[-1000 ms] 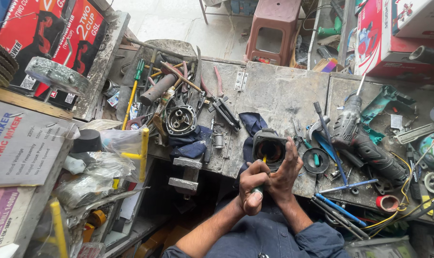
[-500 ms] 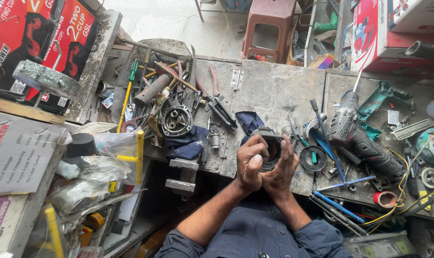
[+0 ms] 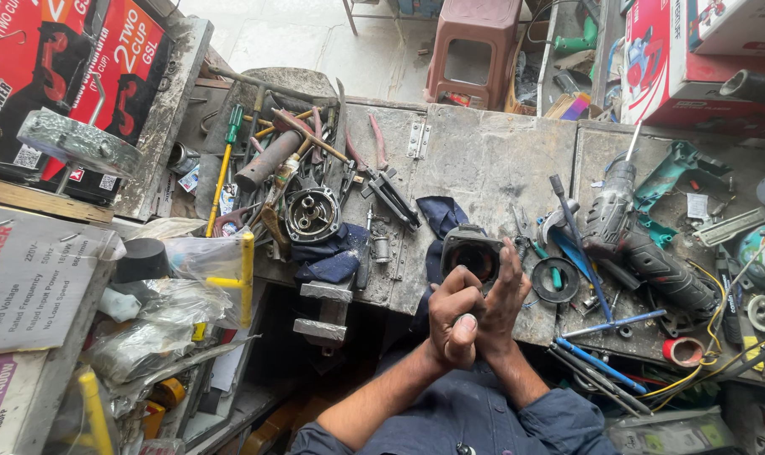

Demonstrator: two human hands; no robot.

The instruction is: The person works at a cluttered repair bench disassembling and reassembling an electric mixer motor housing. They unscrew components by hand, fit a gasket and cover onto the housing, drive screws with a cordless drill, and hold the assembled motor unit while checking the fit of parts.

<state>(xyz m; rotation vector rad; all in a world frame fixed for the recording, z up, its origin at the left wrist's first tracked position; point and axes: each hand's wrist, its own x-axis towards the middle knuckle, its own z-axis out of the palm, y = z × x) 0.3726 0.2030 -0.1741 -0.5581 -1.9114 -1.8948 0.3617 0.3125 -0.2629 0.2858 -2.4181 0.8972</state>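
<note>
A black round motor housing (image 3: 470, 251) with a dark open bore is tilted up at the near edge of the worn metal workbench (image 3: 484, 160), over a dark blue cloth (image 3: 440, 215). My right hand (image 3: 507, 297) holds it from the right, fingers stretched along its side. My left hand (image 3: 452, 324) is curled into a fist with the thumb up, pressed against the right palm just below the housing. Whether the fist holds anything is hidden.
A heap of hand tools, pliers and a round metal gear case (image 3: 312, 215) lies at the left. A black ring (image 3: 555, 280), a grey rotary hammer drill (image 3: 644, 244), blue-handled tools (image 3: 606, 324) and wires lie at the right. A plastic stool (image 3: 473, 50) stands beyond the bench.
My left hand has come off the housing's left side and closed into a fist against my right palm. The right hand stays on the housing.
</note>
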